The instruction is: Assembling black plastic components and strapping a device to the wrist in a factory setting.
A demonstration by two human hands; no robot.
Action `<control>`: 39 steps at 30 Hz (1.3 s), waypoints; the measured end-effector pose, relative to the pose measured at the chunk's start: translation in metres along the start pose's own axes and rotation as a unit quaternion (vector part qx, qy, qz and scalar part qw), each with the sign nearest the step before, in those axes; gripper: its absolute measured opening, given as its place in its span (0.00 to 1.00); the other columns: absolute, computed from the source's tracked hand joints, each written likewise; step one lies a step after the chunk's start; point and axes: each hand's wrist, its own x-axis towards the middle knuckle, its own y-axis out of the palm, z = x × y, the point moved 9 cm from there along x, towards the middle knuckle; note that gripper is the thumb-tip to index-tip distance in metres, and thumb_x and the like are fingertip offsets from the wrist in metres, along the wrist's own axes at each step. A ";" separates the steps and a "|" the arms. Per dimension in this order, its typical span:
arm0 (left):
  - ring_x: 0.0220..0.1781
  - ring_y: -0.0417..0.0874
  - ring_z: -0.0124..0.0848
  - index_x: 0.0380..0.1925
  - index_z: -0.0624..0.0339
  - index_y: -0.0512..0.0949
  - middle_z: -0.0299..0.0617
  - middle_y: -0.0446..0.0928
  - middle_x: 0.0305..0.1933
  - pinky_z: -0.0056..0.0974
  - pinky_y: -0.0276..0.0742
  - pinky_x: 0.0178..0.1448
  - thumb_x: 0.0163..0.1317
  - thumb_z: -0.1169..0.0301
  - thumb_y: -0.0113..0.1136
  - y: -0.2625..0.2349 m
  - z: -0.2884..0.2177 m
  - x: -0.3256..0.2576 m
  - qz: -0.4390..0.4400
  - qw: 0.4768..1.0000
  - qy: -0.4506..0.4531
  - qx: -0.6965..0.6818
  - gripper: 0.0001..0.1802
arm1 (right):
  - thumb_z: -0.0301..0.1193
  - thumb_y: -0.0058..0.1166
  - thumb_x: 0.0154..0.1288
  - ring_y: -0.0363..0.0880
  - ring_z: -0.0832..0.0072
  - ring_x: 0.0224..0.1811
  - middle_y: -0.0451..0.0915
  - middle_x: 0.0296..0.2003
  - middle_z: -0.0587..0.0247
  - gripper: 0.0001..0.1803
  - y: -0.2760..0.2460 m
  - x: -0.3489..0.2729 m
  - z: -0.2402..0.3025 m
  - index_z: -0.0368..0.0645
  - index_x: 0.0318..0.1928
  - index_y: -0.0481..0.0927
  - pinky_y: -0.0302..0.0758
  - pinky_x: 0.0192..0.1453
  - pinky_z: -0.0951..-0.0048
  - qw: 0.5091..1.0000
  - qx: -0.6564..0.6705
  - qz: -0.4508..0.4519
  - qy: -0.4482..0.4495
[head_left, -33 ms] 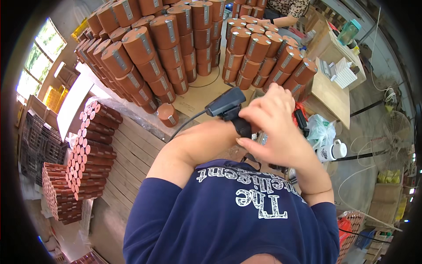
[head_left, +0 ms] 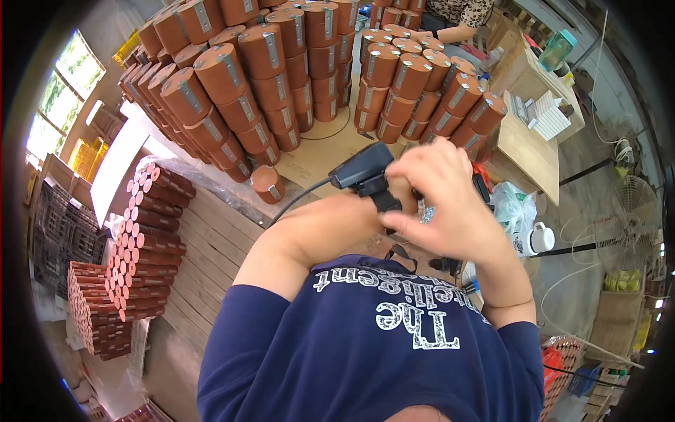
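My left forearm lies across my chest with a small black box-shaped device (head_left: pixel 362 169) on its wrist, fastened by a black strap (head_left: pixel 383 201). A cable runs from the device toward the left. Little shows of my left hand (head_left: pixel 403 191); its fingers are hidden behind the right one. My right hand (head_left: pixel 441 193) reaches over that wrist, slightly blurred. Its index finger is beside the device's right end and its thumb is near the strap's lower end, with a gap between them. Nothing is visibly held in it.
Reddish-brown cylinders (head_left: pixel 264 53) with metal strips stand stacked ahead; one single cylinder (head_left: pixel 268 184) stands nearer. Thinner red rolls (head_left: pixel 144 246) are piled left. Right are a wooden table (head_left: pixel 527 162), a white jug (head_left: pixel 532 241), a plastic bag (head_left: pixel 512 204) and a fan (head_left: pixel 628 211). Another person's arm (head_left: pixel 457 32) shows beyond.
My right hand has shifted slightly, with its fingers drawn a little lower and its thumb tip moved a little to the right. More of the strap shows. The left forearm stays in place.
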 end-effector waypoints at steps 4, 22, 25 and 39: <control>0.33 0.76 0.33 0.24 0.56 0.76 0.38 0.74 0.29 0.36 0.69 0.33 0.45 0.71 0.53 -0.006 -0.031 -0.028 -0.134 0.972 0.109 -0.160 0.06 | 0.38 0.60 0.41 0.65 0.62 0.48 0.71 0.43 0.56 0.34 0.010 0.010 -0.040 0.42 0.50 0.64 0.58 0.53 0.66 0.990 0.040 0.106 0.080; 0.19 0.73 0.42 0.16 0.66 0.73 0.51 0.71 0.18 0.47 0.68 0.21 0.43 0.76 0.50 -0.291 0.074 -0.293 -0.150 0.020 0.747 -0.647 0.04 | 0.31 0.54 0.53 0.68 0.79 0.43 0.72 0.38 0.64 0.18 0.049 0.027 -0.039 0.41 0.44 0.68 0.68 0.45 0.77 0.898 0.408 0.138 0.083; 0.20 0.73 0.34 0.14 0.61 0.73 0.42 0.71 0.16 0.38 0.60 0.18 0.45 0.79 0.49 -0.293 0.027 -0.321 -0.171 0.123 0.798 -0.565 0.06 | 0.35 0.54 0.52 0.66 0.78 0.47 0.71 0.42 0.65 0.22 0.060 0.054 -0.008 0.42 0.47 0.66 0.66 0.48 0.74 0.911 0.392 0.127 0.033; 0.21 0.76 0.30 0.16 0.57 0.76 0.38 0.75 0.19 0.35 0.64 0.24 0.47 0.73 0.49 -0.305 -0.015 -0.263 0.002 0.038 0.754 -0.656 0.07 | 0.30 0.67 0.35 0.64 0.78 0.51 0.66 0.50 0.62 0.47 0.075 0.080 0.107 0.38 0.57 0.55 0.58 0.55 0.75 0.491 0.755 0.415 -0.132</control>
